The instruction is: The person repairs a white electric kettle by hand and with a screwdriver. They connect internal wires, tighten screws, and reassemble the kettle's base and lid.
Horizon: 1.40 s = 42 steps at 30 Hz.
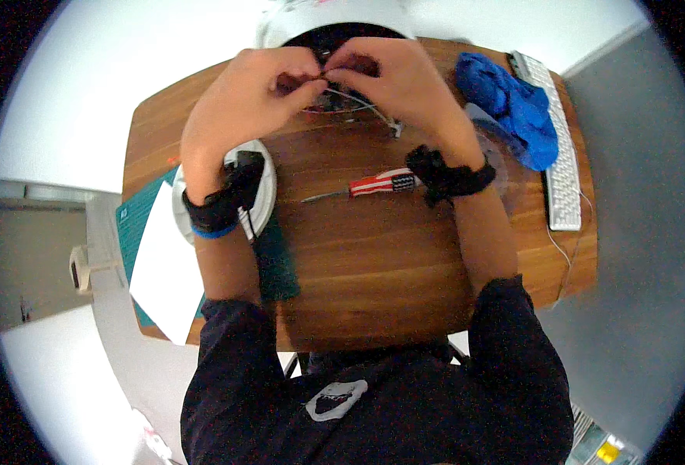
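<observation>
At the far edge of the wooden table, a white round device (277,17) with a dark interior sits partly behind my hands. My left hand (257,97) and my right hand (401,89) meet over it, fingertips pinched together on something small that I cannot make out, among thin wires. A pale cable (374,108) runs down from between them to a small connector (397,130). A screwdriver (381,183) with a red, white and dark patterned handle lies below, beside my right wrist.
The wooden table (366,263) holds a white round piece (265,209) under my left wrist, a green mat (135,217) with white paper (164,271), and, at the right, a blue cloth (513,112), translucent plastic (482,124) and a white keyboard (565,201) with its cord.
</observation>
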Motion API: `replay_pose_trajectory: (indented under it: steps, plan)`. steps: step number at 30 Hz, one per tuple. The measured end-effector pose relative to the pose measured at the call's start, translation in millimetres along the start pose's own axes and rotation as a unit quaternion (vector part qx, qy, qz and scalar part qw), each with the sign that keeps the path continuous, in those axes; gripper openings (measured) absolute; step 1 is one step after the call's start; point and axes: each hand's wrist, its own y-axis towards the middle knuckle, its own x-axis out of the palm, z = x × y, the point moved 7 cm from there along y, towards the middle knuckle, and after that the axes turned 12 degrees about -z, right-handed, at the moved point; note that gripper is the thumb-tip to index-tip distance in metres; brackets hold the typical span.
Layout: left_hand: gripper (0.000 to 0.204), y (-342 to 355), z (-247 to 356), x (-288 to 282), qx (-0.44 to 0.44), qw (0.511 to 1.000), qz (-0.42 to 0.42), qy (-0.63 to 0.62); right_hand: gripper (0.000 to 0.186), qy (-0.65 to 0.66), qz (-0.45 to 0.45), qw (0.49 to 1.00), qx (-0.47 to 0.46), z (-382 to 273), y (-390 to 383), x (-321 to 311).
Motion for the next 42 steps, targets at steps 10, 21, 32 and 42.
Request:
replay_pose_trajectory:
  steps: [10,21,32,42]
  plan:
    - [0.016,5,12,8,0.024,0.997,-0.033,0.063,0.023,-0.147,-0.012,0.986,-0.082,-27,-21,-15]
    - [0.013,3,11,14,0.046,0.994,-0.007,0.1,0.025,-0.267,-0.281,0.889,0.244,82,-155,-63]
    - [0.011,-1,12,7,0.007,0.997,0.0,0.073,0.02,-0.252,-0.312,0.901,0.168,79,-139,-35]
    - [0.013,-2,3,7,0.044,0.995,0.026,0.087,0.019,-0.228,-0.318,0.9,0.191,93,-154,-42]
